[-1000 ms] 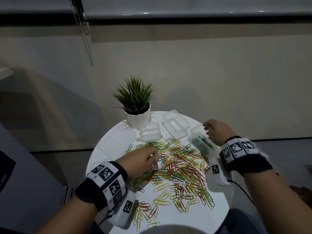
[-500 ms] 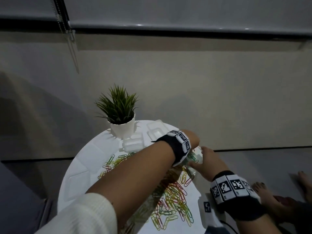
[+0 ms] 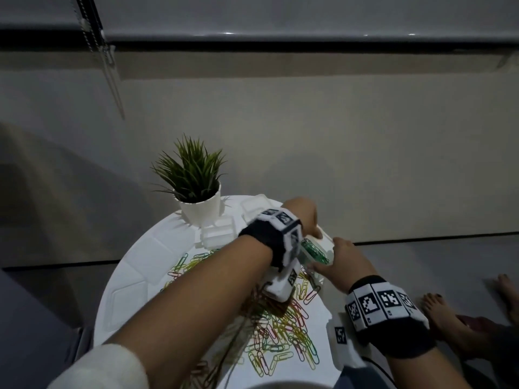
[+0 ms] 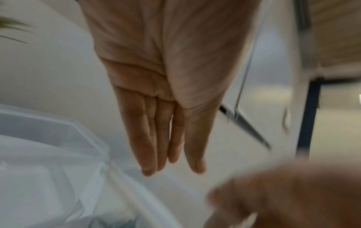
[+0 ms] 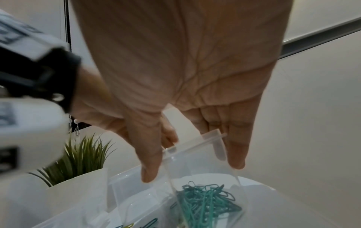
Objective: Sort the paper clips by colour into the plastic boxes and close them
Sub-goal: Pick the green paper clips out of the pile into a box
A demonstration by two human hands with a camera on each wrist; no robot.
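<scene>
Clear plastic box (image 5: 207,182) of green paper clips (image 3: 314,249), at the table (image 3: 146,265) right edge: being gripped by right hand (image 3: 344,265) fingers (image 5: 237,148). Left hand (image 3: 302,217): being held above, fingers (image 4: 148,138) straight, holding nothing. Mixed clips (image 3: 280,329) being left mid-table.

clear glossy plastic box (image 5: 205,177), smooth white table (image 3: 146,265)

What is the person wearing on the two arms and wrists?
Each wrist carries a black band with white square tags printed in black-and-white block patterns. A white camera box hangs under each band, also tagged; a thin dark cable leaves the right one. The left arm has a white ribbed sleeve.
</scene>
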